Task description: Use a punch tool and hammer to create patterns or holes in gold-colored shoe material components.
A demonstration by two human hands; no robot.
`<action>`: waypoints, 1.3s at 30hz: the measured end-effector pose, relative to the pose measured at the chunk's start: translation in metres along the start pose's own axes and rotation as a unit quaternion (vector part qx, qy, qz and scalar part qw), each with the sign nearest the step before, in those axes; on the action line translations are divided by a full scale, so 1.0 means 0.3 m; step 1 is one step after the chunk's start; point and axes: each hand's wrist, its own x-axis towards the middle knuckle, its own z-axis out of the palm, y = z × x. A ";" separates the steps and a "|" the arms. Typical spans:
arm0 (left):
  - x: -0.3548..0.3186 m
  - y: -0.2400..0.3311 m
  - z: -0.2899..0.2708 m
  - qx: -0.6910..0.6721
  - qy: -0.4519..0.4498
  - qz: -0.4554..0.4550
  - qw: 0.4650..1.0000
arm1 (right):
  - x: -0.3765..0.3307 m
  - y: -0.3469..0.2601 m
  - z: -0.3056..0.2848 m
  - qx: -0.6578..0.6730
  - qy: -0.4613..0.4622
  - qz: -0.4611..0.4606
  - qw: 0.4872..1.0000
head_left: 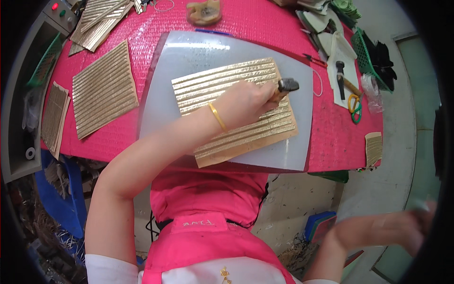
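Observation:
My left hand [248, 99] is closed around a short hand tool with a dark, rounded metal head [289, 85]; its exact kind does not show. The fist rests over a gold ridged sheet [236, 71] with a tan backing showing along its near and right edges. That sheet lies slightly turned on a pale, translucent board [298, 142]. Far off to the right, beyond the table's edge, my right hand [421, 220] is raised and smeared by motion, its fingers unclear.
A pink-covered table [340, 151] bears more gold ridged sheets [105, 92] at the left. On the right lie a hammer-like tool [340, 78], scissors [354, 109] with yellow and green handles, and a green basket [364, 52]. A cushion-like tan item [203, 13] sits at the back.

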 end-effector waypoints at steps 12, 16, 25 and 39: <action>-0.005 0.007 -0.020 -0.025 -0.034 -0.033 0.999 | -0.290 0.113 0.277 -0.191 -0.372 0.397 0.817; 0.010 0.011 -0.052 -0.312 0.110 -0.176 0.927 | -0.308 0.133 0.290 -0.156 -0.340 0.411 0.831; -0.012 0.014 -0.023 -0.142 -0.015 -0.197 0.970 | -0.343 0.164 0.277 -0.123 -0.328 0.429 0.833; -0.022 0.009 0.005 -0.014 0.001 -0.032 0.999 | -0.317 0.155 0.177 -0.050 -0.197 0.451 0.869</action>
